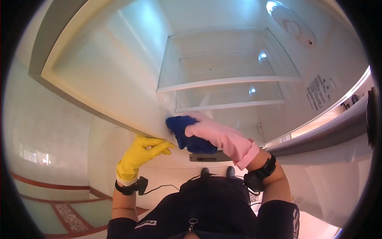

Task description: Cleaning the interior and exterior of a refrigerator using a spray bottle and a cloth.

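Note:
My right hand wears a pink rubber glove and grips a bunched dark blue cloth. The cloth is at the lower front of an open refrigerator compartment, by the left inner wall. Part of my right fingers is hidden by the cloth and the angle. In a yellow rubber glove, my left hand rests at the grey front edge of the refrigerator, just left of the cloth. Nothing shows in it, and its fingers are slightly apart.
Two glass shelves with white front trims span the compartment. A lamp housing is on the right inner wall, above printed text. The refrigerator door stands open at right. A tiled wall is at left. Cables run from both wrist devices.

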A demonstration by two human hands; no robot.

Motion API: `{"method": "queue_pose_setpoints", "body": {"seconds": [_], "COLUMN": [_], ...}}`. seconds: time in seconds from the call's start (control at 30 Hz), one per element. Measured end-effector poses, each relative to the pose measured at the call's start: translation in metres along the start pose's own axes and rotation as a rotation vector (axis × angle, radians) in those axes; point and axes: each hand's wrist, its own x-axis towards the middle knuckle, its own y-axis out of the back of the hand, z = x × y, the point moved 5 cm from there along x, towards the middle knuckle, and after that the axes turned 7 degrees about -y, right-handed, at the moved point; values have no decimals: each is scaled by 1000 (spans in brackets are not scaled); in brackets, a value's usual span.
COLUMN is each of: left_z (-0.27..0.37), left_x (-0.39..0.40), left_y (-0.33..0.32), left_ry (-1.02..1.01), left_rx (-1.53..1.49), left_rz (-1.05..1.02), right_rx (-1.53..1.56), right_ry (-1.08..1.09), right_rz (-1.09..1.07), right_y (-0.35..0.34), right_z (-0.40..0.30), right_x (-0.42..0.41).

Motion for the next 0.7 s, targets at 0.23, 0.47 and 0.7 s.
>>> {"method": "queue_pose_setpoints", "body": {"seconds": [0.23,0.47,0.7], "left_z": [13,7,16], "left_x": [-3,-2,-5], "left_y": [-2,-6,-2], "left_ry": [-66,-131,-218], "left_rx": [29,-57,-85], "left_rz": [2,35,68], "right_rx": [165,-129,-242], "right_ry": [355,613,533], "right_rz": [198,294,335], "right_y": [88,93,98], "right_z": [-28,-106,-136], "right_x": [28,64,75]}}
